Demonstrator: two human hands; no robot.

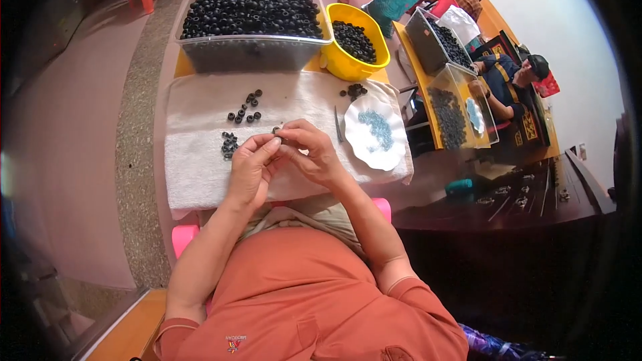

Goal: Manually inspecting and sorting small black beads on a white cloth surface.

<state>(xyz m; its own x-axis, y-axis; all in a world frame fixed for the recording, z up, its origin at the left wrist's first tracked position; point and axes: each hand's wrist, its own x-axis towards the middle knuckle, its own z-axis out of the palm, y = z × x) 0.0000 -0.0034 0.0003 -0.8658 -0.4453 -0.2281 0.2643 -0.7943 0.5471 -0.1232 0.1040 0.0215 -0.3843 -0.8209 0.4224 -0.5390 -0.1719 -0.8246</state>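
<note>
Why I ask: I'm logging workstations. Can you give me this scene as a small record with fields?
Left hand: pinching a small dark piece
Right hand: fingertips at the same piece
Cloth: pale, beneath both hands
Loose beads: black, on the cloth
Tub: clear, heaped with black beads
Bowl: yellow, right of the tub
Plate: white, wavy-rimmed, holding pale blue bits

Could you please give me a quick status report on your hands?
Left hand and right hand together, pinching small dark piece. Loose black pieces nearby on white cloth. No obstruction visible at the hands.
</note>
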